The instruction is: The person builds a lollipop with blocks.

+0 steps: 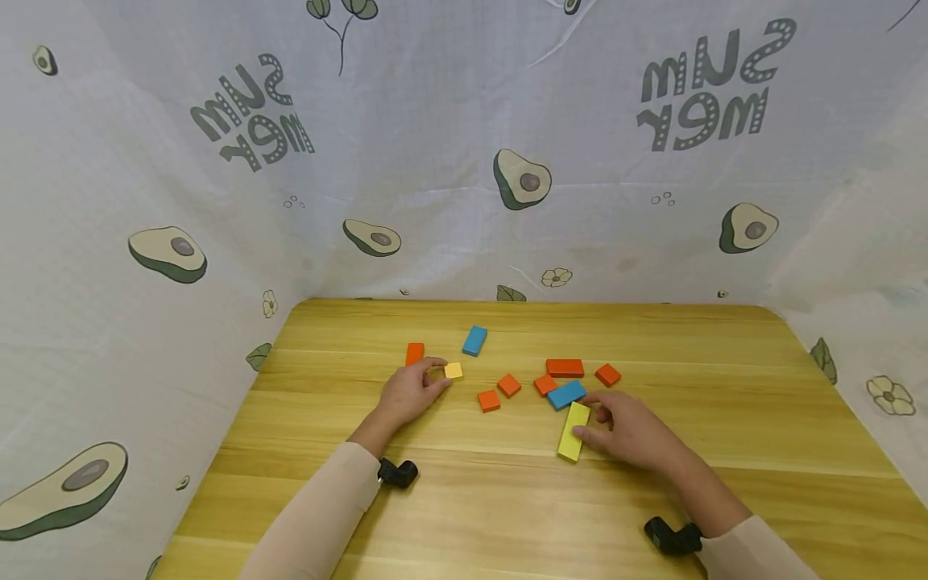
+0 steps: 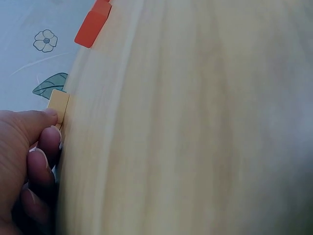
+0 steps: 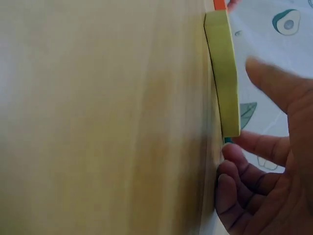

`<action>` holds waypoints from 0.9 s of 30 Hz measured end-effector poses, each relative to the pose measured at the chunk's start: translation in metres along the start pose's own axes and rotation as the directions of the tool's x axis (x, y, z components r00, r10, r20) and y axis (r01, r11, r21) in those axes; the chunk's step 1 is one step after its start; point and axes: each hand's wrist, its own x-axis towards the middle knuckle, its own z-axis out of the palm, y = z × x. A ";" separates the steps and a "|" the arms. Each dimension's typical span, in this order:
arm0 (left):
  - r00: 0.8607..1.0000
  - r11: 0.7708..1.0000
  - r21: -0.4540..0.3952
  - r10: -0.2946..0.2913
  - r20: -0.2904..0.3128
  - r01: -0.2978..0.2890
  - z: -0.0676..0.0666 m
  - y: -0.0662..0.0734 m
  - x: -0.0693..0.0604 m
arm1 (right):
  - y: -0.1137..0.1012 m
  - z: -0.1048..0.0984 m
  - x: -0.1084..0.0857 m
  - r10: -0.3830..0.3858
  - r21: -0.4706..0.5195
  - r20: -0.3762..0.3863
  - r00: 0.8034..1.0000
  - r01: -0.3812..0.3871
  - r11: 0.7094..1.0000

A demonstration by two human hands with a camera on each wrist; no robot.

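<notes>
On the left half of the wooden table (image 1: pixel 478 515), the left hand (image 1: pixel 408 395) pinches the small yellow block (image 1: pixel 453 370) between thumb and forefinger, its other fingers curled in below. Well apart from it, the right hand (image 1: pixel 634 427) reaches over the long yellow block (image 1: pixel 573 432). That hand is not clamped on anything: the right wrist view shows a gap between thumb and block, and the forefinger is by the block's far end, though I cannot tell whether it touches. The long yellow block lies flat, slanting, its far end just beside the near blue block (image 1: pixel 566 395).

Around these, a tight group has formed: the near blue block sits against a small red block (image 1: pixel 544 385), with a long red block (image 1: pixel 565 368) right behind. Another small red block (image 1: pixel 607 374) lies near them on the right. Between the hands, 2 more small red squares (image 1: pixel 509 385) lie close together. Farther left, the far blue block (image 1: pixel 474 341) is loose, and a red block (image 1: pixel 415 353) is partly hidden behind the left hand.

As a judgement, the arranging looks partway at most: 3 or 4 pieces are gathered at the right, none is plainly stacked, and the rest of the 10 visible blocks are scattered, with no finished shape I can make out.
</notes>
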 end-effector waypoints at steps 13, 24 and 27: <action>1.000 1.000 0.007 -0.003 -0.008 0.003 0.002 -0.004 0.001 | -0.012 0.007 -0.013 -0.032 -0.198 -0.013 0.999 0.029 0.980; 1.000 1.000 0.006 -0.010 -0.010 0.010 0.002 -0.003 0.002 | -0.017 0.009 -0.007 -0.063 -0.210 -0.012 0.998 0.059 0.976; 1.000 1.000 0.005 -0.014 -0.006 0.014 0.003 -0.004 0.002 | -0.022 0.011 -0.006 -0.086 -0.185 -0.010 0.996 0.083 0.979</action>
